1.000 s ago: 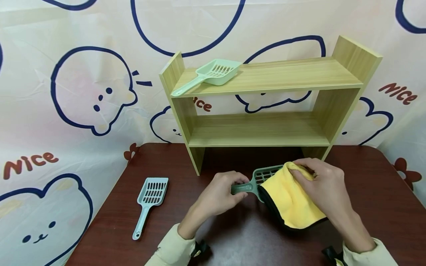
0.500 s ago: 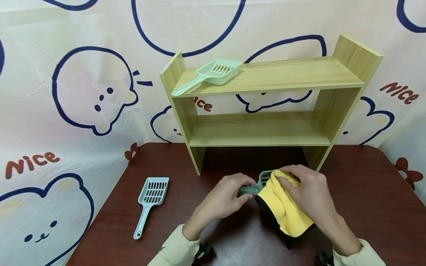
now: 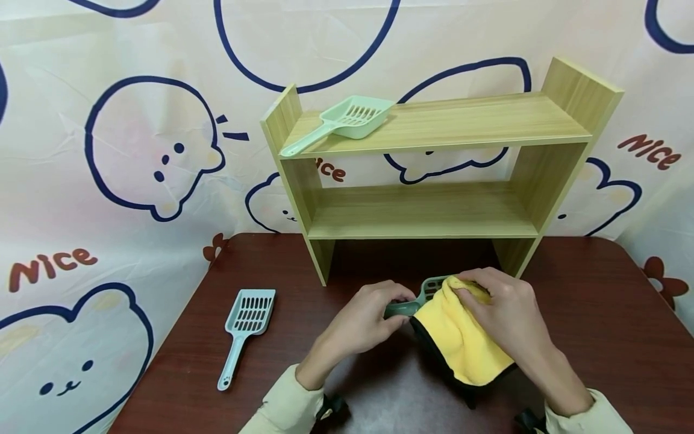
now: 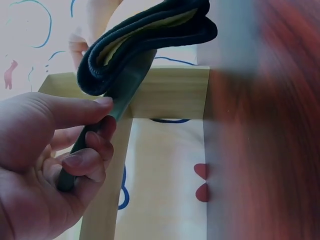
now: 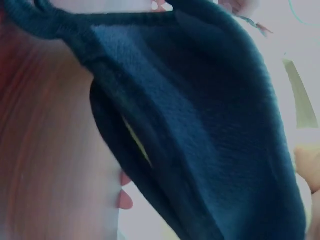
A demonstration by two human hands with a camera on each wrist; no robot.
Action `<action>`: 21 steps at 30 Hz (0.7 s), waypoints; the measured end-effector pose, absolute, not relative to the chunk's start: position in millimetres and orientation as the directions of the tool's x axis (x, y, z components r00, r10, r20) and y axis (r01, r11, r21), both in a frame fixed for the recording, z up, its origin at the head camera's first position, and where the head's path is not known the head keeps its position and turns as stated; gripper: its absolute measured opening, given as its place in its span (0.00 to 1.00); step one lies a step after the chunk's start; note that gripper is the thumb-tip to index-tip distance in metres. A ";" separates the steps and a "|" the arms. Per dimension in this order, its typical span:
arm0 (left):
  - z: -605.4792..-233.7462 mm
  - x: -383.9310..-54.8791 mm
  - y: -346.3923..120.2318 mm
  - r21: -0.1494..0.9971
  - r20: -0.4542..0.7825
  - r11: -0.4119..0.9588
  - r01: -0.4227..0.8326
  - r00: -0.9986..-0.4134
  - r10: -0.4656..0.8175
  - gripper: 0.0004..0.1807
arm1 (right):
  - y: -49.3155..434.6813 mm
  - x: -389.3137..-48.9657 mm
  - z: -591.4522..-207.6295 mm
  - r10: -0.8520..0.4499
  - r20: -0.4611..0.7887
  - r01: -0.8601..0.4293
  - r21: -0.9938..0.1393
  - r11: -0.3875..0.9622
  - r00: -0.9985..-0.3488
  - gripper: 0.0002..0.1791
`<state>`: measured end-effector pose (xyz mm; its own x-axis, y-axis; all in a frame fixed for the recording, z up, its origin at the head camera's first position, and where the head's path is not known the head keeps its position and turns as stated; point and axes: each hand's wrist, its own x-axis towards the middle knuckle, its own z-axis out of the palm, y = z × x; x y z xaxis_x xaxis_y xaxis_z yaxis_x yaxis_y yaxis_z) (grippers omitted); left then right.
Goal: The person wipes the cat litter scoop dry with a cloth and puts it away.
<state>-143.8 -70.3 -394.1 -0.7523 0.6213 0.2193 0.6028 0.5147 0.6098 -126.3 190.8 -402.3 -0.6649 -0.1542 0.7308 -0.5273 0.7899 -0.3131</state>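
Observation:
My left hand [image 3: 365, 319] grips the handle of a dark green slotted litter scoop [image 3: 431, 287]; in the left wrist view its fingers [image 4: 82, 162] curl round that handle. Over the scoop's head my right hand [image 3: 506, 307] pinches a yellow cloth [image 3: 461, 337] with a black edge, thumb and fingers at its top. Most of the scoop's slotted part is hidden beneath the cloth. The dark underside of the cloth [image 5: 200, 115] fills much of the right wrist view. Both hands are above the front middle of the table.
A pale blue litter scoop [image 3: 248, 319] lies on the dark wooden table [image 3: 179, 361] at left. Behind the hands stands a light wood shelf [image 3: 423, 211], with a mint green litter scoop [image 3: 355, 116] on its top board. A printed curtain hangs at the back.
My right hand has moved left and slightly down with the cloth, covering more of the scoop. My left hand has shifted a little right with the handle. The other scoops lie still.

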 end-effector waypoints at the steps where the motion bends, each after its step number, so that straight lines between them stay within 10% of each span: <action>1: -393.1 -143.9 -71.4 0.612 0.219 0.518 0.598 -0.757 0.616 0.13 | 192.3 -126.4 -401.0 -0.152 0.733 -0.524 -0.309 0.794 -0.663 0.15; 21: -383.6 -151.9 -93.1 0.653 0.242 0.500 0.568 -0.783 0.573 0.13 | 221.7 -126.4 -379.6 -0.018 0.748 -0.466 -0.393 0.793 -0.663 0.13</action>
